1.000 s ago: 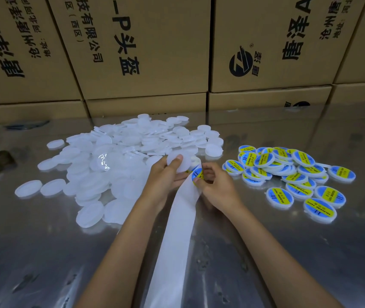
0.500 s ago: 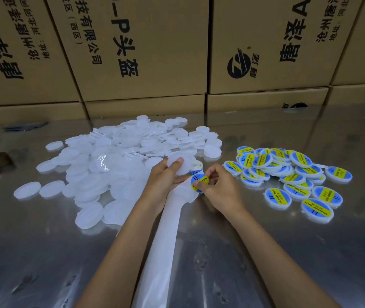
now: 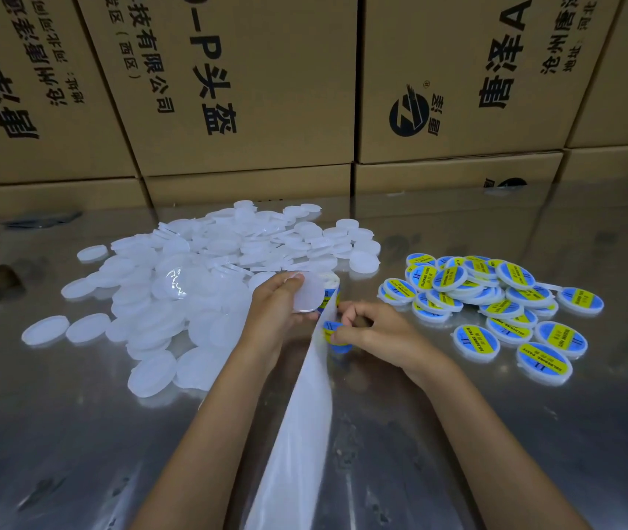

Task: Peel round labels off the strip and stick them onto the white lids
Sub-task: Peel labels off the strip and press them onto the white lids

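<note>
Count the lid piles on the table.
2. Blank white lids heaped left of the hands; labelled lids heaped right. One more blank lid sits in the left hand, off the table; the right hand pinches a label. Buried lids may be hidden.

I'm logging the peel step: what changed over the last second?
The right hand drew the blue-yellow label down off the backing strip, which turned edge-on. The left hand still holds a blank lid. Both piles unchanged.
</note>
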The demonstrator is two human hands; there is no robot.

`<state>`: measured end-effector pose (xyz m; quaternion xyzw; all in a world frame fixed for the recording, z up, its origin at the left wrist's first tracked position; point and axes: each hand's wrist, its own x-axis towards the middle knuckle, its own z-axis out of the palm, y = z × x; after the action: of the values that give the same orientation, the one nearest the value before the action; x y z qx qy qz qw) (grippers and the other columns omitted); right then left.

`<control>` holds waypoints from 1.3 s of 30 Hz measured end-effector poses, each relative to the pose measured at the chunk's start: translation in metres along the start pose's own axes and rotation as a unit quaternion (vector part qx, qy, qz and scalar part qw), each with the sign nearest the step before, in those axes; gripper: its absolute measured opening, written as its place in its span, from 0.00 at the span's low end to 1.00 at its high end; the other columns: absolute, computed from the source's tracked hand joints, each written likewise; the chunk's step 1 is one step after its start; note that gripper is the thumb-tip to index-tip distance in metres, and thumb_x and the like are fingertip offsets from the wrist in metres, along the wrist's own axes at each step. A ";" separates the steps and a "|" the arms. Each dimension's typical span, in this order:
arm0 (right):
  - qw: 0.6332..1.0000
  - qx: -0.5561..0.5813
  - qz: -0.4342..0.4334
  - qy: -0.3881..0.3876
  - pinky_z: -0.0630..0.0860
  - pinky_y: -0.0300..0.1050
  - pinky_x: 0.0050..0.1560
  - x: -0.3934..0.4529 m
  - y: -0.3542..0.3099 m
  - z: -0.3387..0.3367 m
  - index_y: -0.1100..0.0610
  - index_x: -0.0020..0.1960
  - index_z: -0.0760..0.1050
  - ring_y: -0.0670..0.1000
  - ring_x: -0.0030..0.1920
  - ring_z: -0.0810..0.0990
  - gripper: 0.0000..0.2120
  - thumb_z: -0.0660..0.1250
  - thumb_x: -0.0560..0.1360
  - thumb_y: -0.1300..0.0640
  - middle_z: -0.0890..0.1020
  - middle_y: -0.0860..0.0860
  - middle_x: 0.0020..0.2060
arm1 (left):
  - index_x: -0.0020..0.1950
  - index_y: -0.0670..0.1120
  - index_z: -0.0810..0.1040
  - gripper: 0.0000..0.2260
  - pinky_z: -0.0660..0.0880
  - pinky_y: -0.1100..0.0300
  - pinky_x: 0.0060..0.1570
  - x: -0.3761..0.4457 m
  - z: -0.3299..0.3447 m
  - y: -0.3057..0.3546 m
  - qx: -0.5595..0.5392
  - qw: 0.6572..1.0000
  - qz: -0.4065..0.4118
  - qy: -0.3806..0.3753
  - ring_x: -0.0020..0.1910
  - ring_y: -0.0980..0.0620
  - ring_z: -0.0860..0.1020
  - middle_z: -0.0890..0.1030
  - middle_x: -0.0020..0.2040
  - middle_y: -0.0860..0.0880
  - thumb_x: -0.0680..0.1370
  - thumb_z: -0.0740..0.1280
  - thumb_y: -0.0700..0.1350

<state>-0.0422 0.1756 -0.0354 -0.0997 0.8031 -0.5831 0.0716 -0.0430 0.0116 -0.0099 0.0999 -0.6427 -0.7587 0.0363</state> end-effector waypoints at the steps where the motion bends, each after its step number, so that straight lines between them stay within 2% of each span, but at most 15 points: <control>1: 1.000 0.003 -0.001 -0.011 0.70 0.40 0.46 -0.001 -0.001 -0.002 0.56 0.35 0.73 0.46 0.43 0.75 0.11 0.74 0.70 0.61 0.81 0.60 0.50 | 0.60 0.39 0.80 0.10 0.83 0.52 0.46 0.000 -0.001 0.001 -0.009 1.000 0.005 0.003 0.57 0.39 0.81 0.79 0.63 0.38 0.83 0.62 0.40; 3: 0.999 0.040 -0.007 -0.021 0.71 0.34 0.46 -0.005 -0.004 -0.006 0.55 0.33 0.73 0.43 0.43 0.78 0.12 0.72 0.72 0.61 0.84 0.49 0.44 | 0.61 0.39 0.79 0.10 0.84 0.54 0.45 0.000 -0.002 0.003 -0.041 0.999 0.006 0.001 0.58 0.37 0.81 0.79 0.64 0.37 0.84 0.61 0.39; 4: 0.998 0.062 -0.007 -0.006 0.71 0.31 0.45 -0.005 -0.006 -0.008 0.53 0.32 0.74 0.40 0.42 0.79 0.12 0.71 0.73 0.61 0.83 0.43 0.41 | 0.62 0.39 0.79 0.11 0.84 0.53 0.47 -0.001 -0.002 0.004 -0.061 0.998 0.003 -0.004 0.58 0.36 0.81 0.79 0.64 0.36 0.84 0.61 0.39; 5: 0.996 0.083 -0.008 0.022 0.72 0.31 0.44 -0.006 -0.008 -0.010 0.51 0.32 0.74 0.40 0.42 0.79 0.11 0.70 0.72 0.59 0.82 0.41 0.39 | 0.63 0.40 0.78 0.11 0.83 0.52 0.48 -0.002 -0.002 0.005 -0.082 0.997 0.001 -0.011 0.58 0.36 0.82 0.79 0.64 0.36 0.84 0.60 0.39; 8: 0.984 0.134 -0.017 0.117 0.68 0.42 0.44 -0.004 -0.011 -0.018 0.51 0.36 0.71 0.47 0.41 0.74 0.08 0.70 0.68 0.56 0.76 0.49 0.37 | 0.65 0.44 0.78 0.12 0.83 0.50 0.52 -0.004 -0.003 0.009 -0.136 0.990 -0.008 -0.046 0.54 0.37 0.84 0.81 0.62 0.39 0.84 0.60 0.40; 10: 0.974 0.176 -0.039 0.139 0.72 0.41 0.41 -0.004 -0.014 -0.020 0.54 0.40 0.70 0.48 0.40 0.77 0.10 0.70 0.73 0.61 0.78 0.50 0.37 | 0.67 0.43 0.78 0.13 0.82 0.47 0.54 -0.006 -0.002 0.012 -0.177 0.981 -0.022 -0.073 0.54 0.36 0.84 0.83 0.60 0.38 0.83 0.62 0.41; 13: 0.967 0.212 -0.082 0.116 0.76 0.36 0.37 -0.006 -0.019 -0.012 0.56 0.45 0.71 0.46 0.36 0.82 0.10 0.71 0.74 0.64 0.84 0.50 0.37 | 0.66 0.41 0.79 0.14 0.80 0.44 0.57 -0.009 0.003 0.015 -0.215 0.970 -0.037 -0.105 0.56 0.36 0.83 0.82 0.60 0.37 0.81 0.64 0.41; 15: 0.964 0.221 -0.101 0.111 0.76 0.36 0.37 -0.005 -0.022 -0.003 0.57 0.46 0.71 0.46 0.35 0.82 0.11 0.73 0.73 0.64 0.84 0.50 0.37 | 0.67 0.42 0.79 0.14 0.79 0.44 0.60 -0.010 0.006 0.013 -0.199 0.971 -0.030 -0.131 0.58 0.37 0.82 0.82 0.61 0.37 0.82 0.62 0.41; 18: 0.957 0.226 -0.116 0.143 0.77 0.35 0.40 -0.002 -0.022 0.006 0.57 0.45 0.72 0.46 0.38 0.82 0.12 0.75 0.71 0.64 0.84 0.49 0.36 | 0.68 0.43 0.78 0.15 0.78 0.45 0.62 -0.011 0.010 0.010 -0.168 0.971 -0.016 -0.168 0.62 0.38 0.81 0.81 0.63 0.39 0.83 0.59 0.41; 25: 0.955 0.205 -0.119 0.179 0.77 0.36 0.39 0.000 -0.019 0.005 0.55 0.43 0.72 0.44 0.35 0.80 0.13 0.77 0.70 0.64 0.83 0.46 0.32 | 0.69 0.45 0.77 0.16 0.78 0.48 0.63 -0.012 0.014 0.008 -0.143 0.967 -0.006 -0.210 0.64 0.40 0.80 0.82 0.63 0.39 0.84 0.57 0.41; 34: 0.956 0.169 -0.115 0.208 0.77 0.37 0.38 0.003 -0.014 0.007 0.55 0.43 0.71 0.46 0.34 0.78 0.14 0.78 0.69 0.62 0.81 0.45 0.31 | 0.70 0.47 0.77 0.16 0.77 0.50 0.64 -0.015 0.018 0.005 -0.086 0.974 0.014 -0.211 0.63 0.41 0.80 0.82 0.63 0.41 0.85 0.56 0.40; 36: 0.957 0.153 -0.120 0.215 0.76 0.36 0.37 0.004 -0.012 0.006 0.54 0.43 0.72 0.45 0.33 0.77 0.14 0.78 0.69 0.60 0.80 0.45 0.31 | 0.70 0.48 0.77 0.16 0.77 0.50 0.65 -0.016 0.018 0.004 -0.077 0.974 0.019 -0.211 0.63 0.42 0.80 0.82 0.63 0.42 0.85 0.55 0.40; 39: 0.955 0.066 -0.145 0.252 0.73 0.33 0.36 0.004 -0.009 0.006 0.48 0.42 0.73 0.41 0.33 0.74 0.14 0.79 0.68 0.53 0.78 0.43 0.32 | 0.70 0.47 0.76 0.16 0.75 0.48 0.66 -0.014 0.017 0.005 -0.084 0.974 0.023 -0.208 0.63 0.41 0.80 0.81 0.64 0.41 0.85 0.55 0.39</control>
<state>-0.0445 0.1668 -0.0290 -0.0603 0.7315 -0.6452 -0.2121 -0.0329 0.0297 -0.0009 -0.0783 -0.5722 -0.8131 -0.0729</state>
